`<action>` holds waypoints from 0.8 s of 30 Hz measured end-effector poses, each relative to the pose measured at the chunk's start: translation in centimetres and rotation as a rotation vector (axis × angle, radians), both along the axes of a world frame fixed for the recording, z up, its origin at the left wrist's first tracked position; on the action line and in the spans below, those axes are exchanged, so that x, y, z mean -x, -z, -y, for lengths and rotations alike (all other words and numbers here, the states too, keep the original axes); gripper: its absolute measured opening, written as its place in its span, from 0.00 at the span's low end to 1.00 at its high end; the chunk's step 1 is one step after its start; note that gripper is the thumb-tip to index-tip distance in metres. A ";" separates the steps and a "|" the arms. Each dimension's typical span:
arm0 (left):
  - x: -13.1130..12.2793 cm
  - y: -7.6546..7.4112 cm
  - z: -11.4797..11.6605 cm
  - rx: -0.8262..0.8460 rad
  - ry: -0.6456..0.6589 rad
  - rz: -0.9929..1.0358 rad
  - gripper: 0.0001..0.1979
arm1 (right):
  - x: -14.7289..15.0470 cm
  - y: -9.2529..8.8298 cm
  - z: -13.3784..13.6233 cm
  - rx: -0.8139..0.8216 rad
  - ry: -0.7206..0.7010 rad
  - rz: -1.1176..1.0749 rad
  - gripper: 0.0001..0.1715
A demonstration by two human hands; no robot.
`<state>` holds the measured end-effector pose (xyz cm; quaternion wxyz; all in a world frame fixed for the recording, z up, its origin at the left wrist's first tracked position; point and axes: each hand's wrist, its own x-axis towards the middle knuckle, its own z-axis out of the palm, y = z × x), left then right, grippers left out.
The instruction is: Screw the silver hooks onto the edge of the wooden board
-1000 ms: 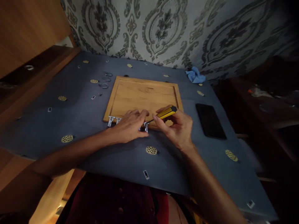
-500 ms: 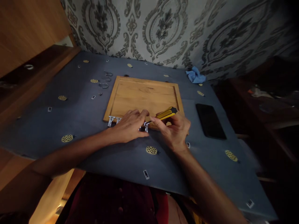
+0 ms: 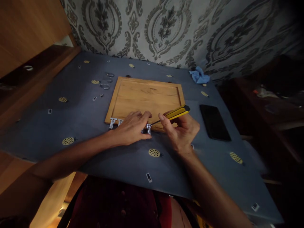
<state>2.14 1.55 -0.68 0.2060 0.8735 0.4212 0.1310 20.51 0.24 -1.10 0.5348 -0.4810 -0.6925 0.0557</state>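
Note:
A wooden panel (image 3: 147, 95) with a raised border lies flat on the cloth. Small metal brackets (image 3: 112, 123) sit along its near edge, at the left and by my fingers. My left hand (image 3: 131, 128) is closed over that edge, fingers on top and thumb in front, around a metal bracket (image 3: 148, 129) that shows beyond the fingers. In my right hand (image 3: 181, 129) is a yellow-and-black screwdriver (image 3: 177, 113), slanting down to the left, its tip at the bracket. Whether the tip sits in a screw is too small to tell.
Loose metal pieces (image 3: 105, 86) and tiny screws (image 3: 101, 95) lie left of the panel. To the right is a black phone (image 3: 215, 122); a crumpled blue cloth (image 3: 199, 75) lies at the back right. A patterned tablecloth (image 3: 83, 114) covers the table, and wooden furniture (image 3: 35, 79) borders the left.
My right hand and the screwdriver handle have moved right and slightly up, showing more of the shaft. The left hand stays at the bracket.

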 end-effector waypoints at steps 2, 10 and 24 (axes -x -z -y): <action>0.0 0.0 0.0 -0.005 0.004 0.006 0.28 | 0.1 0.1 0.0 0.004 -0.008 -0.001 0.19; 0.0 0.2 0.0 -0.027 0.001 0.022 0.26 | 0.3 0.4 -0.2 -0.029 -0.031 0.033 0.20; 0.0 0.2 0.0 -0.012 0.019 0.017 0.27 | -0.6 -2.0 -0.8 0.526 -0.450 -0.312 0.23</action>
